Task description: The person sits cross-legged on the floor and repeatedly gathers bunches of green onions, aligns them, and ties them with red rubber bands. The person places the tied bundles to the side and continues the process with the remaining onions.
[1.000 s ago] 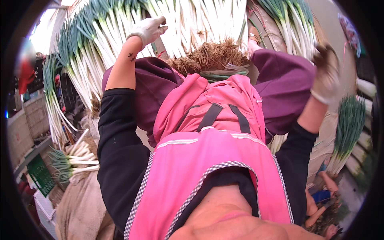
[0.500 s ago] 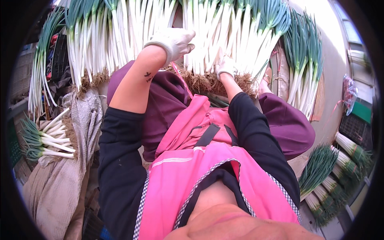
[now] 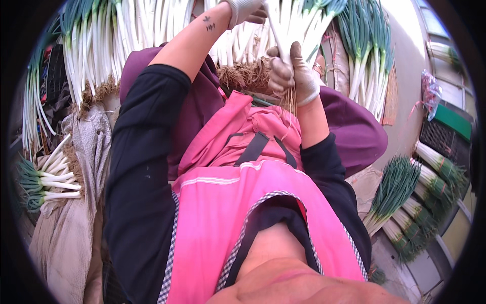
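Note:
My right hand (image 3: 294, 76), in a whitish work glove, is closed around the lower end of some long green onions (image 3: 276, 25). Their roots (image 3: 288, 103) hang below the fist, over my lap. At the top edge, my gloved left hand (image 3: 246, 11) is partly cut off, its visible fingers curled beside the raised white stalks. Whatever lies inside those fingers is hidden. Behind both hands a thick row of green onions (image 3: 126, 30) lies side by side, leaves away from me and brown roots (image 3: 245, 73) toward me.
More green onions (image 3: 368, 55) lie at the right. A smaller pile (image 3: 55, 185) rests on sacking (image 3: 76, 223) at the left. Tied bundles (image 3: 430, 177) and a dark crate (image 3: 440, 131) with a green top stand at the far right. My bent knees flank the row.
My right hand has lifted green onions off the row toward me, roots now hanging below it. My left hand has moved up to the top edge. The whole view has shifted slightly.

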Demonstrator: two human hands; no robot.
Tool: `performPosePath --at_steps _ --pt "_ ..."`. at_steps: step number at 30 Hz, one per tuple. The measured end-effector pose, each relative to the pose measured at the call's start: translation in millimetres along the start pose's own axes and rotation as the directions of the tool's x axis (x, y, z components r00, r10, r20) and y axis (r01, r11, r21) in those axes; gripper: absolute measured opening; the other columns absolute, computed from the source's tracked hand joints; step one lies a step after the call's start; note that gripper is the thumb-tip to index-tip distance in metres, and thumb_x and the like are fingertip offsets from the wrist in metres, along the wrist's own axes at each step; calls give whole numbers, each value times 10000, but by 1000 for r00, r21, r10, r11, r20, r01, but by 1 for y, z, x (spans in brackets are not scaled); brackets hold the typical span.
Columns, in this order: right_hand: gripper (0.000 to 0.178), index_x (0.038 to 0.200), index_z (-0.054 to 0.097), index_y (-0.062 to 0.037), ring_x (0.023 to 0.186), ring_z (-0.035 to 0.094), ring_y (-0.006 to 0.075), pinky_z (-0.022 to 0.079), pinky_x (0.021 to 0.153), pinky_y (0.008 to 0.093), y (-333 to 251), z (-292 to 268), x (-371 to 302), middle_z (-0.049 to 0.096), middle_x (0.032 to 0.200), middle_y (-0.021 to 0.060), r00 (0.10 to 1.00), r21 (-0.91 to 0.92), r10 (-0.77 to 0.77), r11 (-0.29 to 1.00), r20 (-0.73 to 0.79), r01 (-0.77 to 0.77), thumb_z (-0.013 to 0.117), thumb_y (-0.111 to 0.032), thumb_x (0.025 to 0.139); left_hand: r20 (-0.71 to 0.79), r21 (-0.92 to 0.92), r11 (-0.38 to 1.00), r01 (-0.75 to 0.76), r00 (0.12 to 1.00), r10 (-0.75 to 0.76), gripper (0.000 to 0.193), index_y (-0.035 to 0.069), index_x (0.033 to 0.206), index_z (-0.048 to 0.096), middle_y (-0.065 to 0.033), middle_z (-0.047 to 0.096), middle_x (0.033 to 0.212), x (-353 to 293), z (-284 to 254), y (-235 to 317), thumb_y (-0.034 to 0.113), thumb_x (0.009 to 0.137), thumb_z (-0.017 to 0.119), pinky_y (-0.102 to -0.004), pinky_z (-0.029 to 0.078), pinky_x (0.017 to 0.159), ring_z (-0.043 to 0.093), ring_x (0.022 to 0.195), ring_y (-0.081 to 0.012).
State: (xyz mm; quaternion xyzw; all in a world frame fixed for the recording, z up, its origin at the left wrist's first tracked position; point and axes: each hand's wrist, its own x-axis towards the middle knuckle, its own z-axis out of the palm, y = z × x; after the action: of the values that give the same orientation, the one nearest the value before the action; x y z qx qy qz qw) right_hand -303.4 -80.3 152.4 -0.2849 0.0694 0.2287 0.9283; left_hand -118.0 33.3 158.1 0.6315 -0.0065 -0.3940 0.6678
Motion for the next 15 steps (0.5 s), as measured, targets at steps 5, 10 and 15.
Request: performPosePath --at_steps 5,10,15 --pt "368 1031 527 -24 396 371 72 370 399 246 8 23 -49 426 547 -8 964 -319 -21 945 -266 -68 494 -374 921 17 -545 831 -110 990 142 137 77 830 491 -42 522 714 25 11 -3 188 909 483 -290 498 553 514 626 -153" --pt "313 1032 512 6 498 463 62 401 402 198 35 19 -76 513 693 14 824 -707 -385 707 -417 -27 638 -207 840 -194 -395 856 -333 941 276 119 58 895 501 -32 499 676 2 35 10 177 897 500 -258 433 438 458 518 -115" --pt "402 937 607 -10 633 561 92 449 594 249 41 -2 -76 604 713 71 760 -863 -489 470 -428 -184 671 -377 789 -324 -276 836 -474 865 383 159 67 950 519 -28 507 683 -1 37 -1 217 896 522 -260 425 421 474 520 -108"
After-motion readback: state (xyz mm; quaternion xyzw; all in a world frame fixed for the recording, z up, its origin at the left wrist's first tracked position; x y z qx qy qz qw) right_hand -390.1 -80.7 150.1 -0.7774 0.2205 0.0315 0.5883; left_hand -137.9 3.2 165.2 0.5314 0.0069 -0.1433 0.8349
